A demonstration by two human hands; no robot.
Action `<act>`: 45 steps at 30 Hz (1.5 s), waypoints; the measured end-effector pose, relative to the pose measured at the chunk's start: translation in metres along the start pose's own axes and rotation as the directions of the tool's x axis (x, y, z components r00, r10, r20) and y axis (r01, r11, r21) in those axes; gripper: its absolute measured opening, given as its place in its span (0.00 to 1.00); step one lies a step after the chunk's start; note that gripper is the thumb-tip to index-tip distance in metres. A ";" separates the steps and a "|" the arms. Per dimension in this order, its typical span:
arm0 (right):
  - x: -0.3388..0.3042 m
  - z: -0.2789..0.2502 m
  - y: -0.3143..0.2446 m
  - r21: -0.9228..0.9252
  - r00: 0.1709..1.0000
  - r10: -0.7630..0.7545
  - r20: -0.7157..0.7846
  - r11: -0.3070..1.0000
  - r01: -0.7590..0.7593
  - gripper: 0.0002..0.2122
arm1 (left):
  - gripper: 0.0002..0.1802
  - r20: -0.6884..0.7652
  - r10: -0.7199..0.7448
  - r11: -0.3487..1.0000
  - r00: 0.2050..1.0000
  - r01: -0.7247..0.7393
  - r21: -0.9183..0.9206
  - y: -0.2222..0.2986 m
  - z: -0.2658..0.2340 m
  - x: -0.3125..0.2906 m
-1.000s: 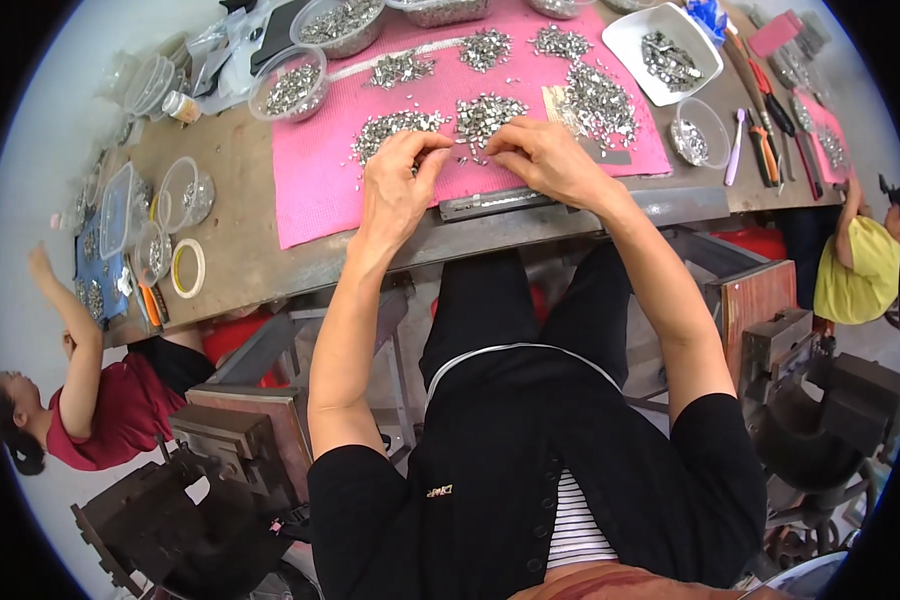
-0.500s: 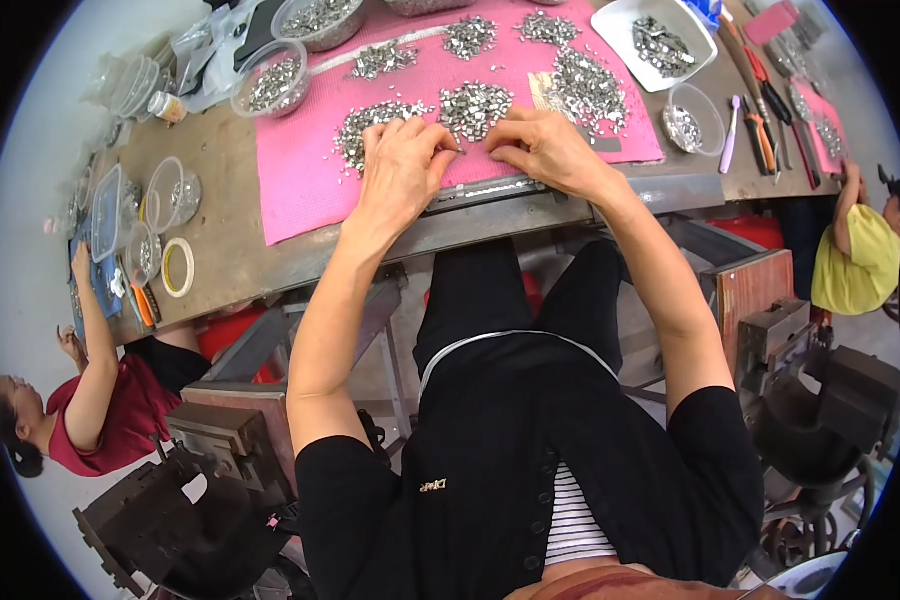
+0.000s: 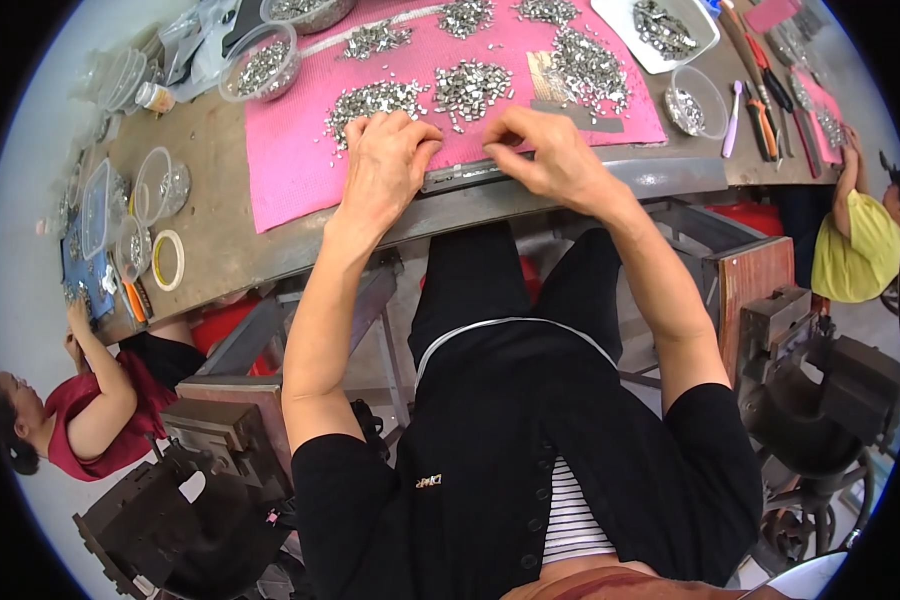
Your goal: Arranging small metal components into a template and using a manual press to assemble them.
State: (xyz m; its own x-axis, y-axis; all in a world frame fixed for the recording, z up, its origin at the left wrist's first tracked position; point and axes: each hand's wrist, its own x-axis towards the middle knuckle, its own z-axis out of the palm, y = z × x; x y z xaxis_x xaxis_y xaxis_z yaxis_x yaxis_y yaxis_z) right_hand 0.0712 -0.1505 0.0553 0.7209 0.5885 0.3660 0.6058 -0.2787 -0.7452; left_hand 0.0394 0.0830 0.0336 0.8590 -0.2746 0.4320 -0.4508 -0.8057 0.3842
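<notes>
Your workbench [image 3: 220, 225] spans the upper half of the view, running from 9 o'clock to 2 o'clock. Compared with half a second ago, it sits slightly lower in the picture; the layout on it is unchanged.

The pink mat [image 3: 300, 160] covers the centre of the bench at 12 o'clock. Several heaps of small silver metal pieces lie on it. The nearest heap [image 3: 468, 88] lies just beyond your fingertips, with a second heap [image 3: 375, 99] at its 9 o'clock.

A grey metal strip [image 3: 467, 173] lies along the near edge of the mat, between your two hands. This is the item under your fingers.

Your left hand [image 3: 388, 160] rests palm down at the left end of the strip, fingers curled together, tips at the mat edge. Whether it pinches a piece cannot be told. One second ago this hand lay closer to the right hand; it now stands a little further apart from it.

Your right hand [image 3: 542, 150] rests at the right end of the strip, at 3 o'clock from the left hand. Its thumb and forefinger are drawn together at the tips; any piece between them is too small to see.

A white tray [image 3: 615, 18] of pieces stands at 1 o'clock, a clear bowl [image 3: 260, 68] of pieces at 11 o'clock, and a roll of tape [image 3: 168, 260] at 9 o'clock.

A person in a red top [image 3: 90, 420] sits at 8 o'clock; a person in a yellow top [image 3: 855, 250] at 3 o'clock.
</notes>
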 end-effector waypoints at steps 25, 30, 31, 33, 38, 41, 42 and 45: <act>0.013 0.010 0.019 -0.213 0.997 -0.045 -0.057 0.977 0.032 0.06 | 0.06 -0.223 -0.142 0.915 0.964 0.042 -0.402 0.047 0.030 -0.032; 0.034 0.026 0.030 -0.396 0.999 -0.036 -0.019 0.918 0.025 0.07 | 0.08 -0.271 -0.025 0.970 0.962 -0.042 -0.239 0.050 0.026 -0.029; 0.034 0.026 0.028 -0.393 0.999 -0.036 -0.018 0.919 0.027 0.07 | 0.08 -0.244 -0.049 0.971 0.969 -0.011 -0.240 0.051 0.025 -0.030; 0.032 0.019 0.024 -0.263 0.998 0.062 0.028 0.963 -0.053 0.08 | 0.08 -0.217 -0.076 0.971 0.973 0.022 -0.240 0.051 0.024 -0.032; 0.022 0.007 0.026 -0.241 0.985 0.173 0.026 0.957 -0.162 0.07 | 0.07 -0.262 0.035 0.988 0.965 -0.073 -0.138 0.046 0.020 -0.036; 0.020 0.000 0.025 -0.222 0.989 0.150 -0.002 0.964 -0.146 0.07 | 0.05 -0.272 -0.012 0.987 0.962 -0.032 -0.157 0.033 0.012 -0.025; 0.019 -0.002 0.024 -0.209 0.992 0.126 -0.002 0.970 -0.124 0.06 | 0.05 -0.258 -0.042 0.992 0.965 0.010 -0.125 0.028 0.008 -0.019; 0.019 0.004 0.029 -0.226 0.998 0.009 0.065 0.974 0.006 0.06 | 0.04 -0.250 -0.103 0.989 0.963 0.071 -0.133 0.011 0.006 -0.002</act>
State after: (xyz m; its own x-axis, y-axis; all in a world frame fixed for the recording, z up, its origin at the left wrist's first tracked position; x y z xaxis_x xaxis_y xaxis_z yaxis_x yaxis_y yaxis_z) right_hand 0.1013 -0.1442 0.0382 0.7027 0.6341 0.3226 0.6707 -0.4394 -0.5975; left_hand 0.0343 0.0716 0.0320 0.8126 -0.0502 0.5806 -0.4170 -0.7460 0.5192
